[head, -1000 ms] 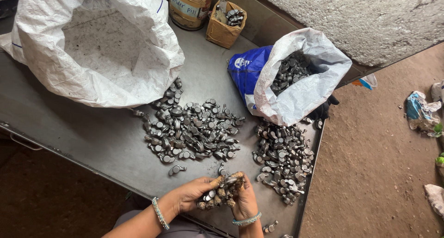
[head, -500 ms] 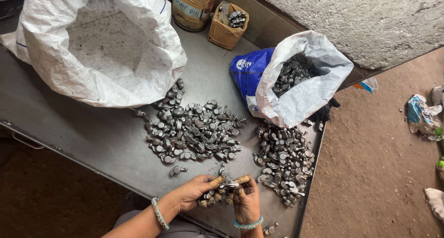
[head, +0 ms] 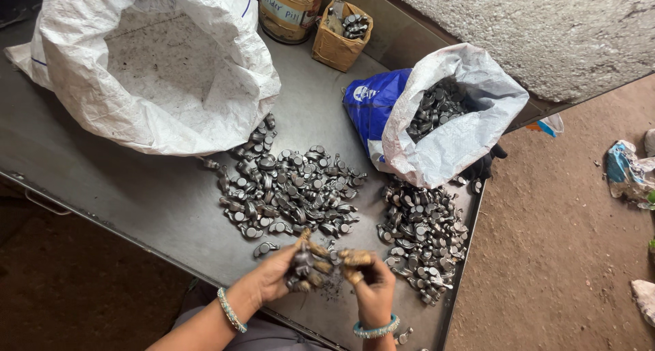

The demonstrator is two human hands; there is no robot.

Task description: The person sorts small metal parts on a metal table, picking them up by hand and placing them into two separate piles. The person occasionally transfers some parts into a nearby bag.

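My left hand (head: pixel 283 272) cups a handful of small dark metal parts (head: pixel 305 262) at the near edge of the grey metal table (head: pixel 136 194). My right hand (head: pixel 368 283) is beside it, fingers pinched on one part of that handful. A wide heap of the same metal parts (head: pixel 290 187) lies just beyond my hands. A second, smaller heap (head: pixel 423 235) lies to the right, near the table's edge. Both wrists wear bead bracelets.
A big white sack (head: pixel 157 71) gapes open at the far left. A smaller white and blue bag (head: pixel 443 119) holds more parts at the right. A cardboard box (head: pixel 338 34) and a round tin (head: pixel 290 10) stand at the back. Brown dirt floor (head: pixel 559 255) lies to the right.
My hands stay at the near table edge and shift slightly while working the handful. The heaps and bags have not moved.
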